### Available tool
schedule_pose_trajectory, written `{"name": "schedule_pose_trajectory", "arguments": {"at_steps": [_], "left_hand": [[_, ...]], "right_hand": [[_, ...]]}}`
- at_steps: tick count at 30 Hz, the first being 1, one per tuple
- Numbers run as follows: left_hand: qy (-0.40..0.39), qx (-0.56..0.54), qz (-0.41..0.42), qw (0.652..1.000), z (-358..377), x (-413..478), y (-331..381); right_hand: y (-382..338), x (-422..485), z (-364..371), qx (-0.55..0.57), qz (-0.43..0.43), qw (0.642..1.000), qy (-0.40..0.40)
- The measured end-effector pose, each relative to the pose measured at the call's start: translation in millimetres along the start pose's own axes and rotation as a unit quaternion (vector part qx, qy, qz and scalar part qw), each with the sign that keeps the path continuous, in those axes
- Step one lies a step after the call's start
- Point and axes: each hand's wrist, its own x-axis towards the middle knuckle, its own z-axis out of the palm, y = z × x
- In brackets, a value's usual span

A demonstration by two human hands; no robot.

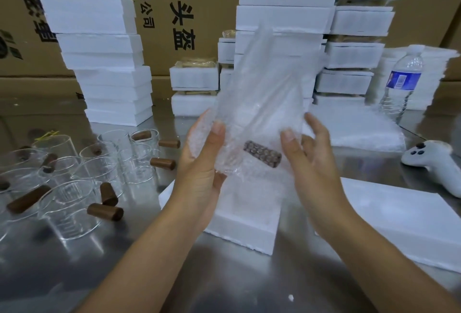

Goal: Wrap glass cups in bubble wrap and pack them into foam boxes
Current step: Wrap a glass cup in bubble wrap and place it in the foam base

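- Two bare forearms come up from the bottom edge over the steel table (224, 275), pretty much meeting in the middle.
- Left hand (199, 163) has a proper grip on the bubble wrap (262, 93): thumb pressed on the front, palm and the other fingers cupped round the left side and behind.
- Right hand (311, 160) is way looser. It's about half open, with the thumb tip touching the front of the wrap and the fingers spread up along its right edge, not clamped on.
- Wrapped cup (252, 163) sits in the bottom end of the wrap, held up between both hands. Only its brown handle (262, 154) shows clearly through the bubbles, lying crosswise and dipping a bit to the right.
- Long axis of the bundle is close to upright, and the loose empty end of the wrap points up and away, leaning slightly right.
- Right below the hands there's a foam box (244, 230) on the table, with a flat foam slab (399, 225) beside it on the right.
- Off to the left is a bunch of bare glass cups (69, 203) with brown handles, some upright and some tipped over.
- White controller (429, 160) lies at the right edge, and a water bottle (401, 83) stands further back.
- Stacks of foam boxes (107, 63) line the back, with cardboard cartons (187, 1) behind them.
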Motion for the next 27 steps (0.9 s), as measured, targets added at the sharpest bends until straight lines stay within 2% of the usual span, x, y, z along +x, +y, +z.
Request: {"name": "schedule_pose_trajectory", "arguments": {"at_steps": [4,11,17,20,27], "left_hand": [[0.028,0.015,0.042,0.999,-3.8,-0.9,-0.2],[0.027,0.114,0.017,0.993,-17.6,8.4,-0.2],[-0.064,0.264,0.054,0.961,-20.3,6.5,2.1],[-0.073,0.29,0.073,0.951,-19.0,5.0,2.0],[-0.118,0.331,0.05,0.935,-16.9,0.5,3.1]], "right_hand": [[3.7,-4.5,7.1,-0.002,-0.002,0.998,-0.069],[10.6,3.2,3.7,0.004,-0.01,1.0,-0.012],[11.7,5.2,-1.3,-0.005,-0.002,1.0,-0.013],[10.6,5.6,-3.7,-0.012,0.006,1.0,-0.01],[5.2,8.2,-6.8,-0.067,-0.07,0.995,0.014]]}}
